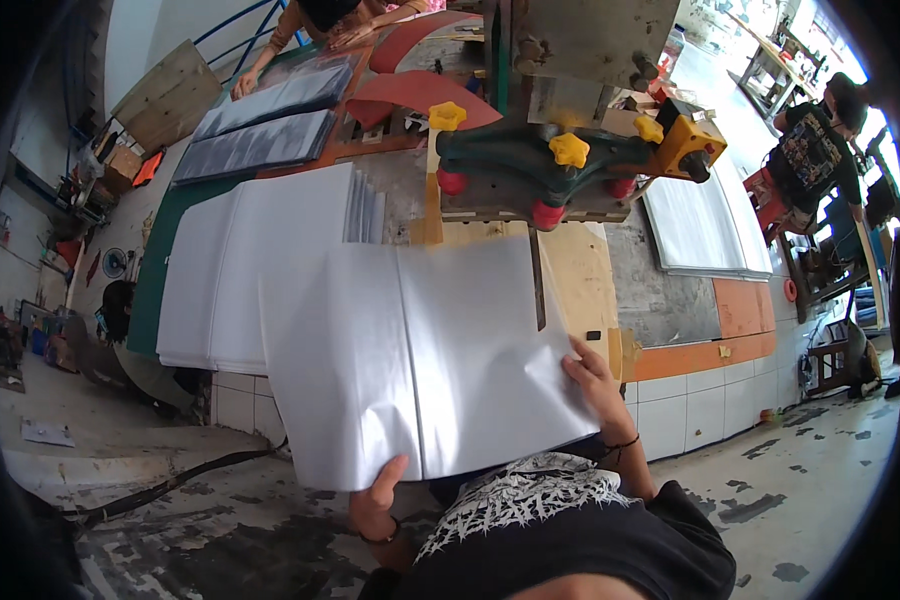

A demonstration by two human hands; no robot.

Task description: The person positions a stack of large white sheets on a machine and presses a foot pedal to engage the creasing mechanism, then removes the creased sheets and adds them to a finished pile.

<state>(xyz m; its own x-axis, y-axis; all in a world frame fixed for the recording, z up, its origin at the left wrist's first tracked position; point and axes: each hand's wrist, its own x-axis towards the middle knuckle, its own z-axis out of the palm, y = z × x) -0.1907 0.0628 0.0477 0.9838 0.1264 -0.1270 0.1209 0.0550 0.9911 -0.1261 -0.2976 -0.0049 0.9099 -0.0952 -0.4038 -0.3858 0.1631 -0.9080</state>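
A large translucent plastic sheet (480, 350), shiny and with a dark line down it, spans the space between my hands. My left hand (382, 484) pinches its near edge, thumb on top. At the right edge, my right hand (595, 378) grips the same sheet, with the fingers partly hidden. The sheet's far edge reaches over the wooden board (580, 285) of a machine. Left of it lies a thick stack of similar sheets (255, 250), which the held sheet partly overlaps.
A dark green machine head (540, 160) with yellow star knobs stands beyond the sheet. Another sheet stack (705, 220) lies at the right, and grey-black stacks (255, 145) at the far left. One person (345, 30) works across the table; another (820, 145) stands far right.
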